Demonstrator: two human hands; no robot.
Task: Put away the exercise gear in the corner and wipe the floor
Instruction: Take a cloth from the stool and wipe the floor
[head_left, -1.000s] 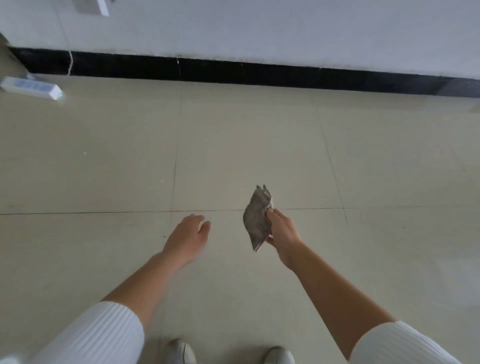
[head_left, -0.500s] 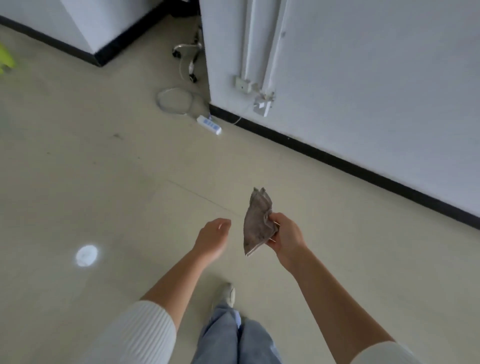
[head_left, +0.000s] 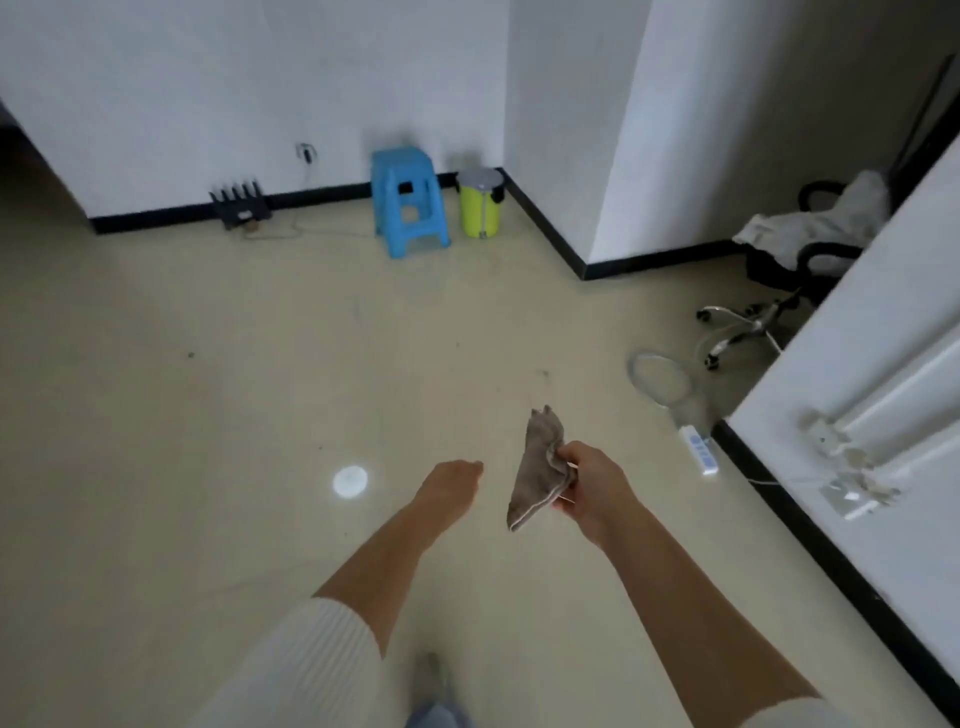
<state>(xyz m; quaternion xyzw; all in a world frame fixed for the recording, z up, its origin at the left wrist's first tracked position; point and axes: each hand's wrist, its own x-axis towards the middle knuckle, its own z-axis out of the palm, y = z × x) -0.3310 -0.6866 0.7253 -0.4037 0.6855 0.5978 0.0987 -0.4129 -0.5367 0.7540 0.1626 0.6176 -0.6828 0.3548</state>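
Cloth (head_left: 540, 467): looks soft, light and floppy, pinched mid-fold by right hand (head_left: 592, 486), left hand (head_left: 449, 483) empty and loosely curled.

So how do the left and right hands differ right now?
The right hand grips the grey cloth; the left hand holds nothing. The right hand is clenched, the left hand relaxed. Both are stretched forward above the floor.

Blue stool (head_left: 410, 200) beside yellow-green bin (head_left: 480, 205) against far wall (head_left: 234, 78). Office chair (head_left: 769, 273) at right. White power strip (head_left: 698, 449) by black skirting (head_left: 779, 499).
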